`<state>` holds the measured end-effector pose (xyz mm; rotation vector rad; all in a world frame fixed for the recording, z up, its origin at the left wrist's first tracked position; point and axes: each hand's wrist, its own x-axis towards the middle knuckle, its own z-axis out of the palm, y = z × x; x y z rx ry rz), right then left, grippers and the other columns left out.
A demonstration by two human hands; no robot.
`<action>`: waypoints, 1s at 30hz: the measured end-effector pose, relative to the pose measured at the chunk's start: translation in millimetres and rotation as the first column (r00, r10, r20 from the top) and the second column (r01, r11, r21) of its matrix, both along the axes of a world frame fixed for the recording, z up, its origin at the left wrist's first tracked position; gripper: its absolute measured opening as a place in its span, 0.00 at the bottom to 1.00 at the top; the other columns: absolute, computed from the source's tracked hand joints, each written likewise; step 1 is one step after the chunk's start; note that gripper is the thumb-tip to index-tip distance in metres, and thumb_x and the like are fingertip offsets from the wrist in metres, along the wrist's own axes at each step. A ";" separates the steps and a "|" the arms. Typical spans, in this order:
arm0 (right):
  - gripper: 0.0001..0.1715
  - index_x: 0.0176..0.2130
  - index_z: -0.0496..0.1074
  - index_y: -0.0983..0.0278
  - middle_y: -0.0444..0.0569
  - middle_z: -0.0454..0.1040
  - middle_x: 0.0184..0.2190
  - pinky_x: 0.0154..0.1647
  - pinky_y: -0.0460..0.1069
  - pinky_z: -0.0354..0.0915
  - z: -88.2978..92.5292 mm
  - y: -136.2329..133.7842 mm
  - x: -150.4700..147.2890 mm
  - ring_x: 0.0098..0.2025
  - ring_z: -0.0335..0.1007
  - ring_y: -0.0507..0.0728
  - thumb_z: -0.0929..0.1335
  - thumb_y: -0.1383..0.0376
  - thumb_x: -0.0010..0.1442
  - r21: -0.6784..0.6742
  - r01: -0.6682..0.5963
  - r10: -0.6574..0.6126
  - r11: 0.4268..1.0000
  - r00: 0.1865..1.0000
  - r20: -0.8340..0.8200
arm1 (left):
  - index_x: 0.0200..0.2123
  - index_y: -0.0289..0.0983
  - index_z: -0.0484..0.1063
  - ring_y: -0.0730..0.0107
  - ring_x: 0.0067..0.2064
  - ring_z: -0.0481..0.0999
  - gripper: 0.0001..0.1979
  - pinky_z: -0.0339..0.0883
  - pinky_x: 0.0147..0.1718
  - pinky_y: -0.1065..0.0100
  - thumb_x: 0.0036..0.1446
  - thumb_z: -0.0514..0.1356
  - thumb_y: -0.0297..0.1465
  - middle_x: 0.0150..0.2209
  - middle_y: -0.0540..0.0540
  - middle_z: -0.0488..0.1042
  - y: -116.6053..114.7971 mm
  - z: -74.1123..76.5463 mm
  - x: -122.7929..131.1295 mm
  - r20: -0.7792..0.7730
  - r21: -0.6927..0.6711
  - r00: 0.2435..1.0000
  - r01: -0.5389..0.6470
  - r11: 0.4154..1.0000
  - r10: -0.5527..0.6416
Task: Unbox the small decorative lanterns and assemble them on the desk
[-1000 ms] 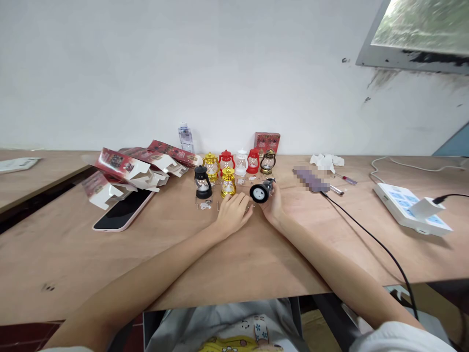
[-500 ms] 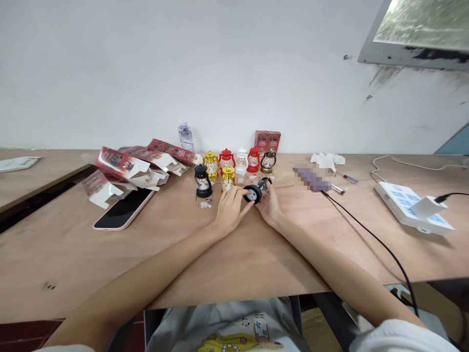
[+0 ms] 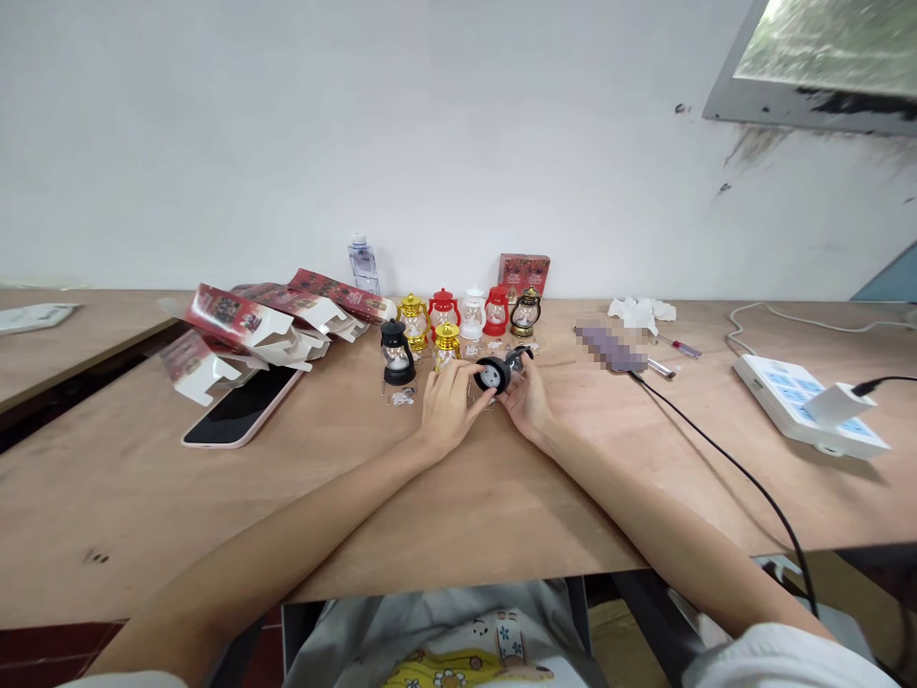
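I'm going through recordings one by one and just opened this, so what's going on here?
Someone at a wooden table has a small black lantern tilted, its underside facing them. The right-hand grip is on its globe and top end; the left-hand grip has finger and thumb at the base. Seven other lanterns stand upright beyond and to the left of it. Farther left, open red boxes lie heaped by a phone.
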<state>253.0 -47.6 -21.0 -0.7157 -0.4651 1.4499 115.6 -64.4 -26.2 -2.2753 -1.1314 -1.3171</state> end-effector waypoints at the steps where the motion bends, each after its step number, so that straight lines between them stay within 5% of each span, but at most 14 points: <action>1: 0.12 0.30 0.70 0.62 0.40 0.73 0.23 0.23 0.43 0.64 -0.3 0.2 0.6 0.23 0.66 0.49 0.64 0.57 0.58 0.000 -0.006 0.006 1.000 1.000 0.000 | 0.45 0.35 0.65 0.64 0.43 0.71 0.13 0.59 0.38 0.65 0.60 0.56 0.36 0.42 0.42 0.72 0.3 -0.2 -0.1 -0.003 0.013 1.000 -0.015 1.000 0.015; 16: 0.25 0.33 0.71 0.60 0.43 0.77 0.29 0.24 0.45 0.64 7.3 -6.5 2.2 0.31 0.71 0.54 0.63 0.42 0.54 0.148 -0.193 0.192 0.970 0.981 0.020 | 0.43 0.36 0.69 0.66 0.39 0.72 0.10 0.56 0.36 0.64 0.62 0.54 0.35 0.37 0.45 0.75 -2.9 2.5 -1.0 -0.110 0.092 0.994 0.020 0.996 -0.010; 30: 0.18 0.28 0.70 0.63 0.42 0.75 0.26 0.25 0.44 0.63 3.4 -4.1 3.7 0.28 0.69 0.51 0.65 0.51 0.55 0.115 -0.163 0.160 0.980 0.987 0.030 | 0.42 0.34 0.67 0.64 0.40 0.72 0.09 0.57 0.37 0.64 0.61 0.54 0.32 0.39 0.43 0.74 -2.1 4.3 1.6 -0.177 0.104 0.984 0.035 0.994 -0.016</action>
